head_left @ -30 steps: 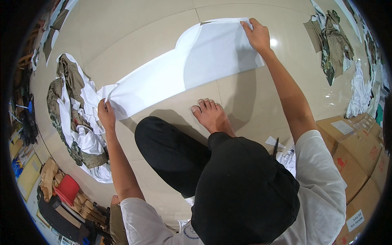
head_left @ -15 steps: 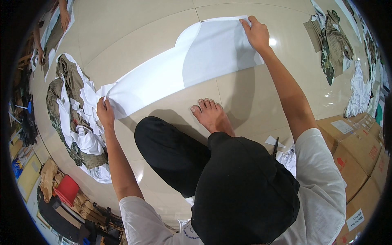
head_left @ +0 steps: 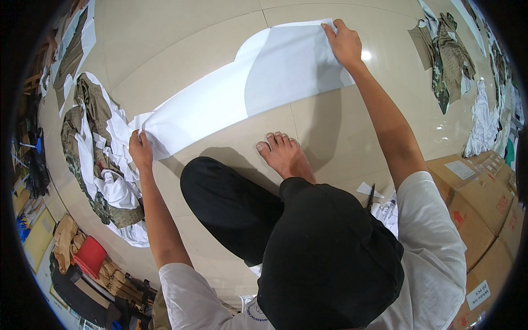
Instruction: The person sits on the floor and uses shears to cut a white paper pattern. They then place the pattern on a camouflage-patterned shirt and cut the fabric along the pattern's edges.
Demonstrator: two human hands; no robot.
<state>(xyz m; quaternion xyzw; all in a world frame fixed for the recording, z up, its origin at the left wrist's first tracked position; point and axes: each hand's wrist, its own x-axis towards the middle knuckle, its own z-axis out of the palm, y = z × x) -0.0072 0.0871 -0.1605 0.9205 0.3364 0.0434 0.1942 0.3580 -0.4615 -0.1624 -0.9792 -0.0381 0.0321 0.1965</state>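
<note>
A long white fabric piece (head_left: 214,98) with one curved edge is stretched over the tiled floor in front of me. My left hand (head_left: 141,150) pinches its narrow left end, where small folds gather. At the far right corner, my right hand (head_left: 345,46) grips the wide end between thumb and fingers. The middle looks smooth and taut, and a shadow falls across its right half. Just past my left hand lies a heap of brown camouflage and white cloth (head_left: 99,148).
My bare foot (head_left: 283,154) is planted on the floor below the fabric. Scissors (head_left: 371,195) and a white scrap (head_left: 367,190) lie by my right side. Cardboard boxes (head_left: 473,203) are stacked at right. More camouflage pieces (head_left: 448,58) lie far right; a red item (head_left: 89,256) is lower left.
Both my hands and the fabric have shifted very slightly left, still gripped at both ends. Another person's hands at the upper left have gone out of view.
</note>
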